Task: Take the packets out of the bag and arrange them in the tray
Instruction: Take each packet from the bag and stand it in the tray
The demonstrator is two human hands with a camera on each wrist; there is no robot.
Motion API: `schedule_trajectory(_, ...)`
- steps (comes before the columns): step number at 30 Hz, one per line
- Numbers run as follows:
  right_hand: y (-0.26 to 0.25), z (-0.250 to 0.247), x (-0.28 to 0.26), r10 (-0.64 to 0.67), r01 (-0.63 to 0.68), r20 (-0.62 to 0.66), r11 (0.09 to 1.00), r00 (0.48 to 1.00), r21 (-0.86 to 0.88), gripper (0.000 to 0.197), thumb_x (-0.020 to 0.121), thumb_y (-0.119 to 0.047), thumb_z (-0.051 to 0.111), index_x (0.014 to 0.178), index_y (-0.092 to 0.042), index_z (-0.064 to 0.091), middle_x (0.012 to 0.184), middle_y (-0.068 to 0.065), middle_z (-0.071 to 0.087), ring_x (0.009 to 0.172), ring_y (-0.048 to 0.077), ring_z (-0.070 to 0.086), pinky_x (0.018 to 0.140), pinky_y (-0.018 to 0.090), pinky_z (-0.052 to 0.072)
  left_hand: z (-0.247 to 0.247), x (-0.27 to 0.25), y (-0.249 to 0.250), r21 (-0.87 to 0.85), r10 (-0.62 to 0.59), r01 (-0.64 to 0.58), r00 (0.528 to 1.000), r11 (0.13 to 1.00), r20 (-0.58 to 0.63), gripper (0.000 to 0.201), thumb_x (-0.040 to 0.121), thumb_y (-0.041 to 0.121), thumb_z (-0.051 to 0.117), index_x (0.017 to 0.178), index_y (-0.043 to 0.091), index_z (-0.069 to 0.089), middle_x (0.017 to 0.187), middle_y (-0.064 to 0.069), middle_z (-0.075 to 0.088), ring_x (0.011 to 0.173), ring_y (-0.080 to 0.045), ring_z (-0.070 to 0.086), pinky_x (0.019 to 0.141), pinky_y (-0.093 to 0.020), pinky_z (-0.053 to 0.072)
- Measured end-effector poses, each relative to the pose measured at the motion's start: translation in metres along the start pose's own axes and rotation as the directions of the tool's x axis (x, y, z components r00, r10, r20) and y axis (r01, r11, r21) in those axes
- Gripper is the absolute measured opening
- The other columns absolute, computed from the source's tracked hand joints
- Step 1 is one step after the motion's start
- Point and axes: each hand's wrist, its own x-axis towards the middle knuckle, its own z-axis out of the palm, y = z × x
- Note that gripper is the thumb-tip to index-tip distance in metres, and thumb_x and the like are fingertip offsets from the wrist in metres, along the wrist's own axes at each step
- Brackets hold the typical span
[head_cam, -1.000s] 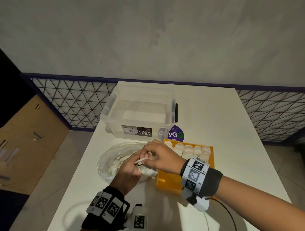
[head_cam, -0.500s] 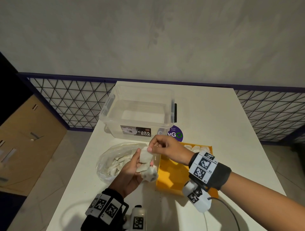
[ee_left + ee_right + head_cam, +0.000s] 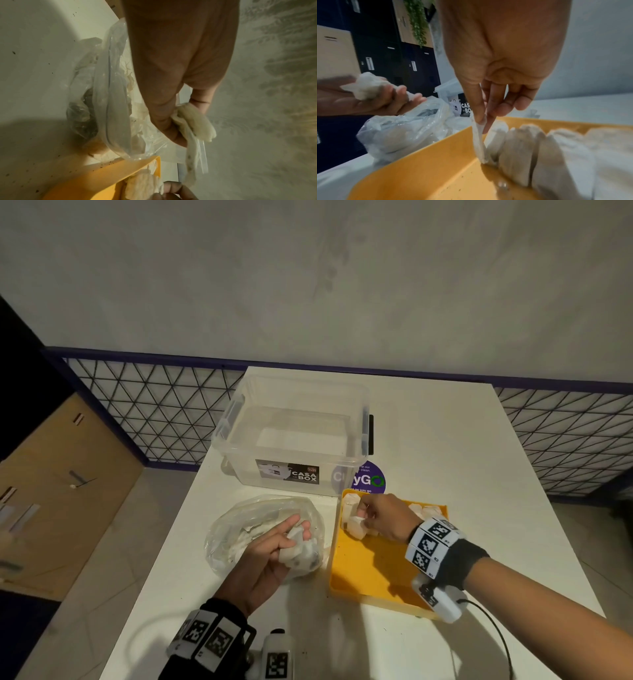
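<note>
A clear plastic bag (image 3: 246,529) with white packets lies on the white table, left of the yellow tray (image 3: 370,573). My left hand (image 3: 291,537) hovers over the bag's right end, fingers curled round a bunch of white packets (image 3: 195,120). My right hand (image 3: 368,513) reaches into the tray's far left corner and pinches one white packet (image 3: 478,140) by its top, its lower end standing on the tray floor beside a row of several packets (image 3: 539,151) along the far wall.
A clear lidless storage box (image 3: 294,433) stands behind the bag and tray, next to a purple round sticker (image 3: 371,479). The tray's near half (image 3: 373,577) is bare. A mesh railing (image 3: 154,409) runs behind the table. A cable trails from my right wrist.
My right hand took one packet from the bunch in my left hand and carried it right, down into the tray's far left corner. My left hand stayed above the bag.
</note>
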Motion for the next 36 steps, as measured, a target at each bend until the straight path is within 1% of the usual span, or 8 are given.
schedule_trajectory(5, -0.002, 0.019, 0.019, 0.061, -0.061, 0.005, 0.995, 0.998, 0.077, 0.015, 0.083, -0.007, 0.061, 0.097, -0.013, 0.058, 0.088, 0.0, 0.056, 0.085, 0.017, 0.054, 0.072, 0.023, 0.041, -0.003, -0.002, 0.003, 0.074, 0.034, -0.036, 0.999, 0.997, 0.023, 0.049, 0.086, -0.012, 0.044, 0.129, 0.012, 0.046, 0.117, -0.014, 0.068, 0.105, -0.02, 0.067, 0.085, -0.027, 0.054)
schedule_trajectory(9, 0.0, 0.025, 0.025, -0.016, -0.013, -0.136, 0.978, 0.991, -0.208, 0.013, 0.089, -0.016, 0.053, 0.101, -0.016, 0.057, 0.101, 0.006, 0.063, 0.095, 0.022, 0.056, 0.083, 0.028, 0.045, -0.004, -0.004, 0.004, 0.119, 0.043, -0.047, 0.998, 0.992, 0.037, 0.057, 0.076, -0.012, 0.059, 0.125, 0.016, 0.049, 0.123, -0.016, 0.065, 0.106, -0.024, 0.067, 0.079, -0.031, 0.058)
schedule_trajectory(17, -0.001, 0.021, 0.03, -0.147, 0.053, -0.135, 0.845, 0.98, -0.533, 0.032, 0.092, -0.03, 0.05, 0.119, -0.013, 0.049, 0.121, 0.008, 0.059, 0.113, 0.025, 0.05, 0.099, 0.034, 0.039, -0.003, -0.002, 0.006, 0.177, 0.046, -0.052, 0.998, 0.983, 0.04, 0.053, 0.09, -0.007, 0.046, 0.141, 0.006, 0.038, 0.123, -0.017, 0.064, 0.101, -0.022, 0.068, 0.072, -0.026, 0.058)
schedule_trajectory(21, -0.011, 0.012, 0.012, -0.229, 0.103, -0.229, 0.883, 0.946, -0.458, 0.027, 0.09, -0.028, 0.05, 0.113, -0.013, 0.05, 0.115, 0.006, 0.059, 0.106, 0.022, 0.05, 0.093, 0.032, 0.041, -0.004, 0.002, 0.007, 0.193, 0.07, -0.074, 0.997, 0.978, 0.027, 0.05, 0.09, -0.007, 0.048, 0.139, 0.005, 0.041, 0.12, -0.016, 0.066, 0.1, -0.022, 0.069, 0.079, -0.026, 0.058)
schedule_trajectory(24, -0.029, 0.01, -0.012, -0.457, 0.386, -0.349, 0.886, 0.818, -0.257, 0.013, 0.089, -0.026, 0.049, 0.097, -0.017, 0.054, 0.094, -0.002, 0.057, 0.085, 0.011, 0.043, 0.081, 0.029, 0.044, -0.004, 0.005, 0.006, 0.183, 0.076, -0.077, 0.997, 0.98, 0.016, 0.046, 0.092, -0.006, 0.047, 0.137, 0.005, 0.045, 0.117, -0.02, 0.067, 0.098, -0.023, 0.07, 0.078, -0.027, 0.058)
schedule_trajectory(27, -0.051, 0.005, -0.031, -0.612, 0.586, -0.221, 0.791, 0.76, -0.174, 0.023, 0.09, -0.041, 0.047, 0.104, -0.024, 0.053, 0.098, -0.007, 0.052, 0.091, 0.006, 0.039, 0.079, 0.02, 0.034, -0.002, 0.008, 0.005, 0.217, 0.096, -0.095, 0.995, 0.972, 0.004, 0.042, 0.093, -0.005, 0.047, 0.134, 0.005, 0.048, 0.118, -0.025, 0.064, 0.086, -0.023, 0.071, 0.064, -0.026, 0.058)
schedule_trajectory(32, -0.07, 0.017, -0.032, -0.668, 0.621, -0.166, 0.739, 0.725, -0.26, 0.027, 0.087, -0.037, 0.057, 0.111, -0.026, 0.054, 0.109, -0.003, 0.054, 0.098, 0.011, 0.037, 0.082, 0.023, 0.029, 0.002, 0.011, 0.002, 0.297, 0.126, -0.12, 0.992, 0.947, 0.0, 0.045, 0.087, 0.007, 0.06, 0.131, 0.01, 0.053, 0.115, -0.018, 0.068, 0.089, -0.019, 0.069, 0.065, -0.023, 0.057)
schedule_trajectory(36, -0.071, 0.022, -0.032, -0.563, 0.579, -0.264, 0.815, 0.783, -0.024, 0.018, 0.09, -0.032, 0.05, 0.1, -0.021, 0.061, 0.096, -0.008, 0.055, 0.091, 0.005, 0.036, 0.081, 0.021, 0.03, 0.004, 0.009, 0.002, 0.226, 0.158, -0.155, 0.987, 0.962, 0.008, 0.034, 0.094, 0.012, 0.048, 0.127, 0.004, 0.056, 0.123, -0.017, 0.064, 0.101, -0.021, 0.066, 0.068, -0.022, 0.058)
